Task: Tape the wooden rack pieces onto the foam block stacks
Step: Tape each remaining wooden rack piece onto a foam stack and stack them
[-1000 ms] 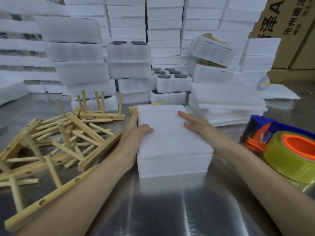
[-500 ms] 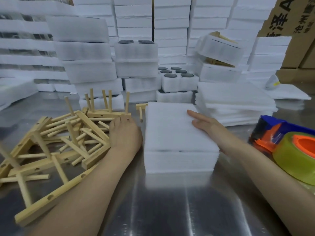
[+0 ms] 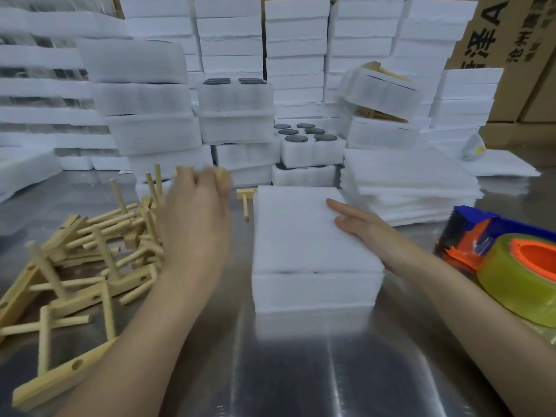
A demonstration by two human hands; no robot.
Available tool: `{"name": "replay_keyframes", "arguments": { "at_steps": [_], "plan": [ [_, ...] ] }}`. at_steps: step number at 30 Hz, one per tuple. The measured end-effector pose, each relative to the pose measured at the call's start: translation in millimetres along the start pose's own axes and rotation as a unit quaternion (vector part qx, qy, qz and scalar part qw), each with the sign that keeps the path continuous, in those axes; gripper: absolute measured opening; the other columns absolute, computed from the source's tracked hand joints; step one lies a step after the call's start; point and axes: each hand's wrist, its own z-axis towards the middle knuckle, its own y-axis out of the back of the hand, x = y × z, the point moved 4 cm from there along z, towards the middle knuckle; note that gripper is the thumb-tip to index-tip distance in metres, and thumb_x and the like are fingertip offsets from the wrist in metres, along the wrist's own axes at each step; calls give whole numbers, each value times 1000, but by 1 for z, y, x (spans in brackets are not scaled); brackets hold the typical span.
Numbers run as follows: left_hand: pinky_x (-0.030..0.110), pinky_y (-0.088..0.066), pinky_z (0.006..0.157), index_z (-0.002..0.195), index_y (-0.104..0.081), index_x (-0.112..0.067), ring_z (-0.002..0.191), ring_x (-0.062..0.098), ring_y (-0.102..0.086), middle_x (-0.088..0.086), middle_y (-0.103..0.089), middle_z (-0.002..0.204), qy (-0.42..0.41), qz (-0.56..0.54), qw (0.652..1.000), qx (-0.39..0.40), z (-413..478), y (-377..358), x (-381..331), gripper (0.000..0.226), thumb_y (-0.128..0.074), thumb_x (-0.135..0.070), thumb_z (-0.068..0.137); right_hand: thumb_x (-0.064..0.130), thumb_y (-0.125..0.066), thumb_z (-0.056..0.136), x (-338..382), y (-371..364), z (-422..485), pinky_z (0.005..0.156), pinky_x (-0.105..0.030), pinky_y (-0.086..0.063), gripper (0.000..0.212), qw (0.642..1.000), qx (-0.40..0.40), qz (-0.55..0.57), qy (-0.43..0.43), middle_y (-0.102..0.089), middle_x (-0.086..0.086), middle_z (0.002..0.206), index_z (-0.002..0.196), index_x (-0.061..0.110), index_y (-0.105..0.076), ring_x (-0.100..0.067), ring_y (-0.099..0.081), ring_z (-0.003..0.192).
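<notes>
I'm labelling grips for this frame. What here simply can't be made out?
Head view only:
- left hand: motion-blurred; whether it grips a rack piece is unclear.
- wooden rack pieces: pile cut by left edge, partly behind left forearm.
- tape dispenser: cut by right edge.

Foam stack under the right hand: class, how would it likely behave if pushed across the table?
The foam stack is probably light, being foam. It would likely slide easily on the shiny metal table. Its two layers may shift apart; a seam shows between them.
</notes>
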Motion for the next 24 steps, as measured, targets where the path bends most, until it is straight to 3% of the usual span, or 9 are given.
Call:
{"name": "replay_keyframes", "arguments": {
  "at_steps": [3, 5, 7, 10, 11, 16, 19, 21, 24],
  "plan": [
    [13, -37, 69, 132, -53, -1, 79, 7, -46, 7, -48, 97, -19, -262, 938, -225, 7, 36, -2, 41, -36, -26, 104, 31, -54, 96, 2, -2, -2, 118, -36, -25, 39, 1000, -2, 2, -1, -33, 12, 153, 133, 41, -53, -8, -34, 139],
    [14, -43, 65, 133, -49, 2, 69, 8, -50, 16, -53, 89, 10, -437, 860, -264, 8, 42, 2, 48, -32, -33, 104, 28, -53, 97, 5, -3, -3, 118, -35, -25, 40, 1000, -6, 4, -3, -33, 11, 153, 136, 37, -51, -8, -35, 138],
    [19, -45, 60, 120, -53, 3, 59, 7, -51, 5, -57, 74, 60, -615, 753, -226, 11, 36, 8, 46, -29, -33, 104, 24, -51, 98, 7, -5, -4, 113, -28, -31, 40, 1000, -8, 4, -5, -36, 11, 150, 138, 33, -50, -7, -40, 134],
    [18, -47, 60, 98, -54, -10, 55, 5, -50, -5, -53, 66, 227, -823, 519, -49, 11, -3, -2, 38, -30, -38, 104, 19, -49, 99, 12, -7, -7, 100, -16, -38, 40, 1000, -18, 3, 1, -42, 11, 145, 138, 28, -50, -6, -46, 124],
    [18, -48, 59, 95, -53, -10, 54, 6, -50, -3, -52, 66, 279, -826, 489, 14, 5, -18, -11, 38, -29, -39, 104, 19, -49, 99, 12, -7, -8, 105, -20, -37, 40, 1000, -21, 1, 2, -42, 10, 145, 138, 28, -50, -7, -45, 127],
    [18, -51, 67, 89, -58, -13, 74, 10, -63, 2, -64, 82, 324, -649, 654, 217, -12, -50, -33, 31, -43, -37, 101, 25, -49, 99, 11, -4, -4, 118, -33, -23, 41, 999, -19, -45, 10, -37, 10, 150, 139, 34, -47, -8, -35, 138],
    [28, -43, 94, 107, -62, -24, 110, 9, -59, -8, -66, 113, 243, -508, 765, 312, -14, -48, -20, 35, -58, -47, 82, 26, -50, 98, 8, -3, -3, 116, -32, -26, 40, 999, -18, -35, 10, -40, 12, 148, 136, 37, -49, -8, -39, 134],
    [29, -41, 101, 123, -56, -29, 112, 7, -57, -13, -64, 117, 193, -452, 784, 379, -23, -48, -19, 47, -59, -43, 78, 26, -51, 98, 6, -3, -2, 109, -25, -32, 38, 1000, -15, -24, 10, -42, 14, 146, 134, 39, -50, -5, -42, 130],
    [25, -42, 98, 142, -39, -27, 119, 6, -52, -13, -57, 130, 182, -429, 799, 381, -28, -50, -22, 49, -52, -35, 96, 27, -51, 98, 6, -4, -3, 93, -15, -35, 36, 999, -20, -22, 15, -43, 17, 143, 129, 44, -51, -1, -44, 124]
  ]
}}
